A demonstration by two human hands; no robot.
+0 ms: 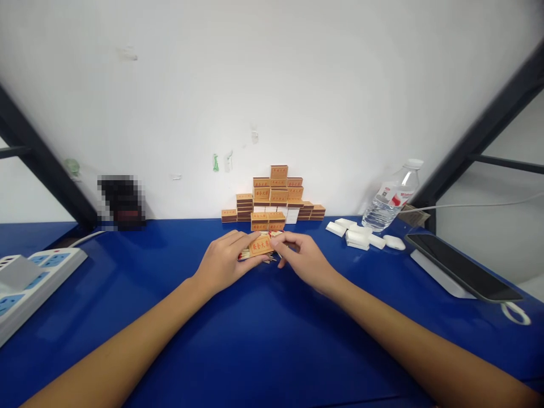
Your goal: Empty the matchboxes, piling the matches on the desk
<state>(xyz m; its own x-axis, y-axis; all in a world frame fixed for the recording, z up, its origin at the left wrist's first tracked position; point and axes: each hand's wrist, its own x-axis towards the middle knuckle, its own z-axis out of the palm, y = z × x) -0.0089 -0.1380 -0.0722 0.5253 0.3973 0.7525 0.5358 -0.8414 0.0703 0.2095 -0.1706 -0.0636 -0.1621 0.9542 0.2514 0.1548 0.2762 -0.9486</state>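
Glossy blue tabletop (263, 351) up against a scuffed white wall (340, 85) in the head cam. Orange cardboard matchbox (260, 246) tilted mid-table, loose red-tipped wooden matches (245, 254) around it, just in front of stacked orange-and-brown matchboxes (278, 195). Left hand (223, 260) wrapped round the box's left side, gripping it. Right hand (305, 259) at the right end, thumb and fingers pinched, tbh can't tell if holding anything.
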